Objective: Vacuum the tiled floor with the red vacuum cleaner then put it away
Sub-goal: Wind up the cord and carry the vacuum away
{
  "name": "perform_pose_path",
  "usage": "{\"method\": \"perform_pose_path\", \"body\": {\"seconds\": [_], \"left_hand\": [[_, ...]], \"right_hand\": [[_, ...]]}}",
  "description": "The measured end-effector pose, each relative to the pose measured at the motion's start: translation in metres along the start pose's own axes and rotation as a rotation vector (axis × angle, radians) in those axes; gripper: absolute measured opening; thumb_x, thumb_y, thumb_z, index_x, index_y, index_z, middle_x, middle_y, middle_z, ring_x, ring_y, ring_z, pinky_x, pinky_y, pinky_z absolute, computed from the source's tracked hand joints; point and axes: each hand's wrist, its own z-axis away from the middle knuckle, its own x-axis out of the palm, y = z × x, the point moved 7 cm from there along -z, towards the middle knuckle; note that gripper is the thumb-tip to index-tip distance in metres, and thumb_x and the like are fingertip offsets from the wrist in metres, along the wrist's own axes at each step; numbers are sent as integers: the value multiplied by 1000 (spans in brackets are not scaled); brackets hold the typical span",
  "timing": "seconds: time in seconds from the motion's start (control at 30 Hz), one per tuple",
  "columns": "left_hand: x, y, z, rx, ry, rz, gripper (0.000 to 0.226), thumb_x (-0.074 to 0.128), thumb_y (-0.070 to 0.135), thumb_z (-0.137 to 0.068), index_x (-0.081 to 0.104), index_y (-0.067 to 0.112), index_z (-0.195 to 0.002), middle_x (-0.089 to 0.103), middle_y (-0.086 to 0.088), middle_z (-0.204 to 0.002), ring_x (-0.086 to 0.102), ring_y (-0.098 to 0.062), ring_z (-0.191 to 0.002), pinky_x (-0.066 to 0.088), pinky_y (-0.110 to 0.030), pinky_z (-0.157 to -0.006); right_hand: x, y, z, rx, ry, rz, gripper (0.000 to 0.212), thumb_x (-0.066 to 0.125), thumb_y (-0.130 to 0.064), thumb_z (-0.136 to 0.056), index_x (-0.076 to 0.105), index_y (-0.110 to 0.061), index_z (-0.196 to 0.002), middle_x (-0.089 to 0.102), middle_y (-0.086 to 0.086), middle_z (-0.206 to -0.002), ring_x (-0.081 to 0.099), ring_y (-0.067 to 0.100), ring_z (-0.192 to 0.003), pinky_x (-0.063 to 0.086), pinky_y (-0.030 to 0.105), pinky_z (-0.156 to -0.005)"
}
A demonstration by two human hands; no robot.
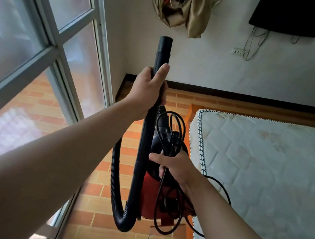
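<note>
The red vacuum cleaner [161, 200] is held off the tiled floor [111, 235], in the gap between the glass doors [40, 39] and the mattress [269, 170]. Its body is seen as a red lower shell under a dark, rounded top, much of it hidden behind the wrist and the cable. A rigid black wand [151, 118] is carried nearly upright in front of the body, its open round end pointing up towards the white wall [245, 71]. From the wand's lower end a black ribbed hose [113, 177] curves down in a U and rises again on the left side to the dark top of the machine. The black power cable [172, 134] is gathered in loose loops over the body; one strand trails onto the mattress edge and another loop hangs below the red shell.

The left hand [146, 94] is clenched around the wand's upper part, thumb laid along the tube. The right hand [177, 171] is closed on the top of the vacuum together with several cable loops; the exact handle under the fingers cannot be made out.
</note>
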Motion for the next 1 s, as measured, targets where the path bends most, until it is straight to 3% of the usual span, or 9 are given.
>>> {"method": "perform_pose_path", "body": {"seconds": [0.1, 0.2, 0.3, 0.4, 0.53, 0.6, 0.7, 0.83, 1.0], "left_hand": [[3, -4, -19, -42, 37, 38, 35, 53, 45, -102, 48, 11, -105, 58, -8, -76, 53, -24, -62, 54, -30, -55], [-9, -14, -39, -82, 106, 108, 37, 54, 46, -102, 51, 9, -104, 58, -7, -75, 53, -23, -59, 53, -31, -55], [-27, -27, -60, -124, 104, 150, 36, 53, 43, -103, 51, 7, -107, 59, -9, -80, 57, -25, -67, 55, -36, -64], [-45, -49, -71, -166, 35, -63, 41, 53, 43, -103, 51, 12, -130, 65, -2, -107, 65, -16, -94, 54, -24, -77], [-67, -100, -59, -162, -73, -288, 25, 54, 40, -103, 55, 21, -120, 64, 5, -112, 63, -4, -101, 49, -14, -78], [-78, -128, -49, -222, -118, -280, 34, 57, 48, -99, 56, 21, -120, 61, 5, -112, 64, 1, -96, 51, -14, -77], [-93, -151, -59, -238, -158, -376, 58, 59, 69, -84, 52, 31, -126, 47, 13, -120, 60, -3, -104, 57, -28, -87], [-102, -158, -100, -248, -237, -500, 38, 61, 41, -98, 49, 22, -129, 55, 13, -110, 62, -6, -98, 59, -39, -88], [-100, -160, -150, -245, -301, -501, 23, 54, 41, -102, 50, 25, -119, 67, 3, -95, 68, -15, -83, 59, -44, -78]], "right_hand": [[0, -7, -16, 9, -49, -14, 23, 80, -26, -85, 68, -15, -70, 60, 8, -63, 57, 18, -55, 50, 27, -63], [2, -13, -39, 1, -67, -22, 38, 83, -33, -81, 73, 1, -95, 71, 24, -91, 62, 25, -68, 52, 31, -66], [0, -12, -67, 36, -23, -3, 43, 86, -38, -77, 74, -2, -98, 70, 30, -99, 62, 27, -70, 50, 35, -68], [7, -17, -102, 64, 12, -6, 45, 90, -38, -73, 75, -6, -101, 71, 24, -91, 66, 26, -72, 51, 36, -68], [2, -34, -154, 96, 102, -186, 28, 86, -25, -80, 79, -11, -103, 77, 14, -100, 74, 33, -95, 59, 44, -86], [-1, -45, -175, 140, 159, -218, 16, 81, -21, -85, 80, -8, -95, 78, 13, -88, 75, 28, -81, 60, 36, -71], [-1, -54, -206, 202, 223, -236, 17, 81, -18, -85, 79, -3, -91, 74, 11, -76, 69, 22, -61, 56, 30, -58], [-7, -70, -244, 197, 323, -233, 21, 83, -19, -82, 77, -3, -94, 66, 5, -63, 51, 14, -45, 46, 28, -51], [-28, -80, -282, 203, 410, -261, 31, 84, -25, -82, 75, -1, -100, 66, 1, -62, 52, 13, -45, 46, 27, -53]]}}
